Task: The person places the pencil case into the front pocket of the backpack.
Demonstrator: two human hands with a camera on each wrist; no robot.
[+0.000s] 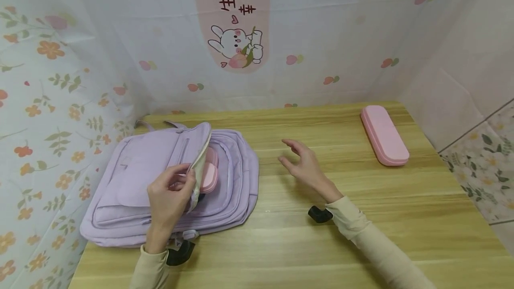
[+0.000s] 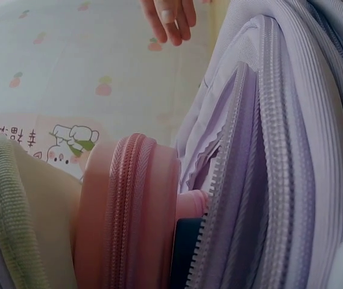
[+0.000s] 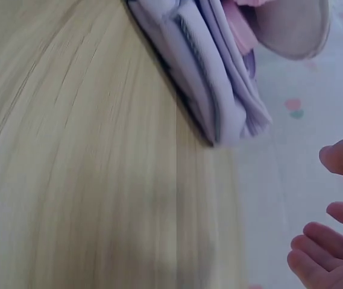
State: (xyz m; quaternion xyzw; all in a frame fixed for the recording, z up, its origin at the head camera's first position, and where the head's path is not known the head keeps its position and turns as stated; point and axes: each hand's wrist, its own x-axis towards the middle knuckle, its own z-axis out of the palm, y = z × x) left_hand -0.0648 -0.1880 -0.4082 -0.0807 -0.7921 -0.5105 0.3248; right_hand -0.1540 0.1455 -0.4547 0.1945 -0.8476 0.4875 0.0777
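A lavender backpack (image 1: 140, 164) lies flat at the left of the table. My left hand (image 1: 170, 195) pinches the edge of its front pocket flap (image 1: 201, 150) and holds it raised. Inside the unzipped pocket sits a pink zippered case (image 1: 209, 175); the left wrist view shows its zipper band, with a dark blue item (image 2: 186, 247) and a small pink item (image 2: 192, 201) beside it. My right hand (image 1: 307, 166) hovers over the table to the right of the backpack, fingers apart and holding nothing. Farther right lies a closed pink oblong case (image 1: 385, 135).
The wood-grain table (image 1: 281, 253) meets a printed curtain (image 1: 321, 35) at the back and a floral one (image 1: 44, 146) on the left. Black wrist straps (image 1: 320, 214) sit at both sleeves. Pale straps (image 1: 146, 125) stick out behind the backpack.
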